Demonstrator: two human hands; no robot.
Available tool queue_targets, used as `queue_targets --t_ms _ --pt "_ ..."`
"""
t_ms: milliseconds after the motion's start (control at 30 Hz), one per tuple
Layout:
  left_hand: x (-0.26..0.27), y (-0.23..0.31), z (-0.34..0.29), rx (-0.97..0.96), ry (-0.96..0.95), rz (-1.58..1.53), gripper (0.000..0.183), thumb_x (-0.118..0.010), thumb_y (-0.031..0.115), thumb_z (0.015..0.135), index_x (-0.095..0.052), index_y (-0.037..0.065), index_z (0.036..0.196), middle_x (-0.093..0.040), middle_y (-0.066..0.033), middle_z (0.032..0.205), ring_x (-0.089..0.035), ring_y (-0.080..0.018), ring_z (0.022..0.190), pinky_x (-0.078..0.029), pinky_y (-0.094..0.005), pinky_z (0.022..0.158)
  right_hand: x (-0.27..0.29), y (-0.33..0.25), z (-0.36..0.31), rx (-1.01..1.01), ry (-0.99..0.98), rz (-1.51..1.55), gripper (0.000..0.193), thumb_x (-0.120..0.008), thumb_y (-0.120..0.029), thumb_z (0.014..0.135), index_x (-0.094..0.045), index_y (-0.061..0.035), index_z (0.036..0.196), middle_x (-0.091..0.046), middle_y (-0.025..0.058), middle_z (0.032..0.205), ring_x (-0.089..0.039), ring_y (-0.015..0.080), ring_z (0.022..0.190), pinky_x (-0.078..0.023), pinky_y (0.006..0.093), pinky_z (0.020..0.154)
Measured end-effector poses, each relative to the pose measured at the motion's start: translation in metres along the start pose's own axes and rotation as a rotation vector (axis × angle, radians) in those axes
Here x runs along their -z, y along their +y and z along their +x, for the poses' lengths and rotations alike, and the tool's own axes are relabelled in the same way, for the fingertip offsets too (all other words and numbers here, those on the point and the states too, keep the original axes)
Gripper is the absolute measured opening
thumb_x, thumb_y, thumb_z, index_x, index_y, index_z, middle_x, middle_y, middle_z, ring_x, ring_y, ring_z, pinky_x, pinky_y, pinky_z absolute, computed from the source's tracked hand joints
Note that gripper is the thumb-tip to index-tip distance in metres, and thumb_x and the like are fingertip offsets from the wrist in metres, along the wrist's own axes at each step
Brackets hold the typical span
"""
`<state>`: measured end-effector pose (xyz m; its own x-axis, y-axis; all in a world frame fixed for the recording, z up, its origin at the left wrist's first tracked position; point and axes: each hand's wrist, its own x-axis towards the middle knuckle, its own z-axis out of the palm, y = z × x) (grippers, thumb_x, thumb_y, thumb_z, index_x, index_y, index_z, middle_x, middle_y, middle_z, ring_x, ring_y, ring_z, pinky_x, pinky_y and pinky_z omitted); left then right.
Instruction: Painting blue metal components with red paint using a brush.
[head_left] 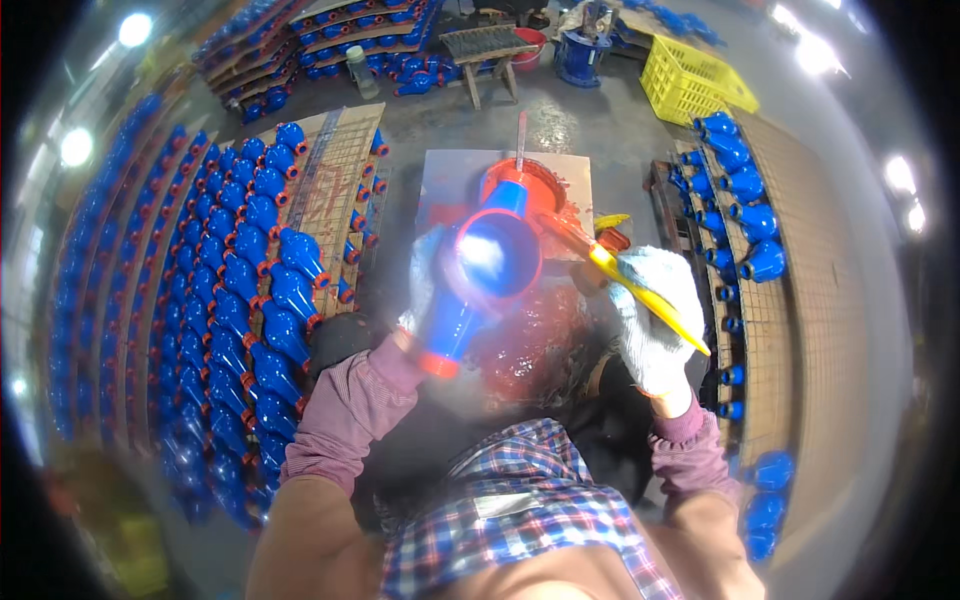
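Observation:
My left hand [422, 278], in a white glove, is closed around a blue valve body [452, 325] with a wide round opening and orange-red rims. It is held tilted above the floor, its opening turned upward. The gloved right hand [655, 320] grips a paintbrush [606, 262] by its yellow handle. The brush's head is coated in orange-red paint and points at the valve body's rim; whether they touch I cannot tell. Behind the valve body sits a round container of orange-red paint [545, 178], partly hidden, with a flat stick [521, 140] standing in it.
A paint-stained board [440, 170] lies under the container. Several blue valve bodies [292, 290] with orange-red ends stand in rows on racks at the left; more [745, 183] line a rack at the right. A yellow crate [690, 82], a small bench [487, 45] and a red basin [530, 50] are behind.

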<state>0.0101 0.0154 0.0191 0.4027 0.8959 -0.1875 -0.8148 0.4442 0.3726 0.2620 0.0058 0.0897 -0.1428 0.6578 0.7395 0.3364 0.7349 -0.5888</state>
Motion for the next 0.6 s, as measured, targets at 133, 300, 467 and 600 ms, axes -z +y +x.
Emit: queue_targets --t_ms 133,300,467,600 --pt "-0.027 0.005 0.003 0.145 0.056 -0.243 0.096 -0.037 0.08 0.08 -0.048 0.0 0.131 -0.062 -0.0317 0.093 -0.065 -0.0338 0.059 -0.055 -0.036 0.045 0.0 0.005 0.008 -0.109 -0.118 -0.019 0.027 -0.076 0.002 0.074 -0.07 -0.0038 0.1 -0.069 0.0126 0.098 -0.064 0.0279 0.094 -0.051 0.0363 0.085" --pt "-0.043 0.027 0.0 -0.46 0.238 0.385 0.072 -0.042 0.066 0.09 -0.053 0.005 0.126 -0.067 -0.0232 0.097 -0.069 -0.0331 0.067 -0.058 -0.0397 0.048 0.003 0.023 0.023 -0.026 -0.069 -0.125 0.017 -0.065 -0.008 0.09 -0.062 0.0003 0.105 -0.061 0.0099 0.103 -0.058 0.0223 0.096 -0.045 0.0368 0.09" --pt "0.011 0.084 0.0 -0.525 0.079 0.017 0.053 -0.05 0.052 0.094 -0.052 0.011 0.128 -0.065 -0.0119 0.114 -0.068 -0.0269 0.09 -0.06 -0.0403 0.073 -0.025 0.064 0.043 -0.174 -0.001 0.039 0.017 -0.058 -0.012 0.097 -0.057 0.0005 0.108 -0.058 0.0054 0.099 -0.054 0.017 0.092 -0.044 0.0295 0.085" --pt "0.084 0.136 -0.004 -0.59 0.407 0.467 0.045 -0.068 0.026 0.087 -0.054 0.006 0.125 -0.064 -0.011 0.11 -0.067 -0.0223 0.091 -0.058 -0.0375 0.077 -0.047 0.083 0.047 -0.171 -0.016 -0.047 0.014 -0.059 -0.011 0.096 -0.059 0.0 0.105 -0.058 0.005 0.098 -0.054 0.0159 0.092 -0.044 0.0287 0.084"
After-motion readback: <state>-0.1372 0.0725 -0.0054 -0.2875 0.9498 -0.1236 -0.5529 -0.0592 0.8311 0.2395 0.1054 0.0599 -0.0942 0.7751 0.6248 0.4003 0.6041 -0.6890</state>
